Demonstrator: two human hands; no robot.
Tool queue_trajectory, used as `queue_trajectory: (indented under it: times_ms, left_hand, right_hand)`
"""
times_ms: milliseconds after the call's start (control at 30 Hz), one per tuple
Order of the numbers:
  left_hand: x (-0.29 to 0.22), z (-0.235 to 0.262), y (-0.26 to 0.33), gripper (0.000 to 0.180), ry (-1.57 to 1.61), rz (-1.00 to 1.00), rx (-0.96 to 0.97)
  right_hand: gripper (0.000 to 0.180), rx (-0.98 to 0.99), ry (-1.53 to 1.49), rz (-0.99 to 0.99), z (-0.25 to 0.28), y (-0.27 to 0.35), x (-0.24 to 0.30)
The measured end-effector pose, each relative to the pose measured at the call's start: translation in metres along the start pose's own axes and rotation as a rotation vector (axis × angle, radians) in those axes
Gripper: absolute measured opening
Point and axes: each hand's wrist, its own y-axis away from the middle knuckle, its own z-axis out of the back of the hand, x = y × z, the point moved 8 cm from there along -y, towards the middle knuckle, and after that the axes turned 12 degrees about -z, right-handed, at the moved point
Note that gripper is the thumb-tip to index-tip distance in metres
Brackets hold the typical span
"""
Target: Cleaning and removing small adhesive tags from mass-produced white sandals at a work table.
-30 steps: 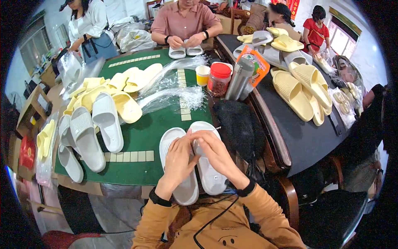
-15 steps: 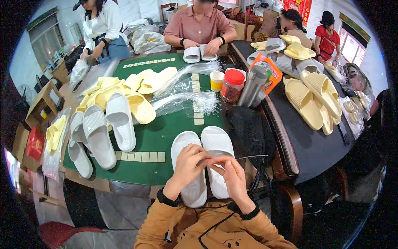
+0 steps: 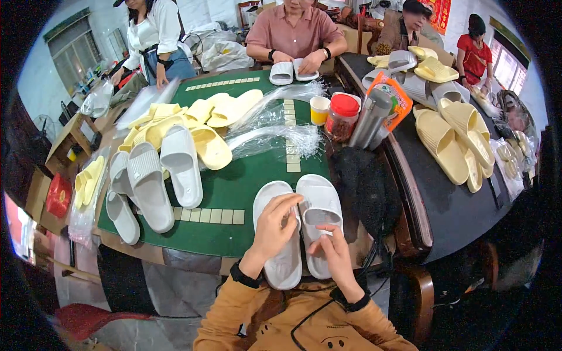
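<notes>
Two light grey slide sandals lie side by side, soles up, at the near edge of the green table (image 3: pixel 246 175). My left hand (image 3: pixel 274 225) rests on the left sandal (image 3: pixel 280 257), fingers curled over its strap part. My right hand (image 3: pixel 331 245) touches the right sandal (image 3: pixel 319 205) near its middle, fingertips pinched together; what they pinch is too small to tell.
A pile of yellow sandals (image 3: pixel 193 120) and several grey sandals (image 3: pixel 152 184) lie at the left. Clear plastic bags (image 3: pixel 275 137), a yellow cup (image 3: pixel 319 109), a red-lidded jar (image 3: pixel 343 116) and a black cloth (image 3: pixel 363 181) stand beyond. More yellow sandals (image 3: pixel 453 140) cover the right table. Other people work at the far side.
The two grey sandals sit nearer to me. My left hand has shifted onto the left sandal and my right hand has dropped lower onto the right one.
</notes>
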Motion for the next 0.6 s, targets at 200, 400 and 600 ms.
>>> queue_trajectory:
  times_ms: [200,400,600]
  left_hand:
    - [0.012,0.005,0.000,0.026,0.217,0.164,-0.078]
    - [0.009,0.013,0.002,0.025,0.319,0.150,-0.203]
    - [-0.014,0.025,0.022,0.023,0.459,0.330,-0.145]
  right_hand:
    - [0.022,0.003,0.296,0.099,-0.007,0.000,-0.001]
    - [0.019,-0.051,0.257,0.176,0.001,-0.004,0.005]
    - [0.021,-0.070,0.379,0.261,-0.002,0.000,0.015]
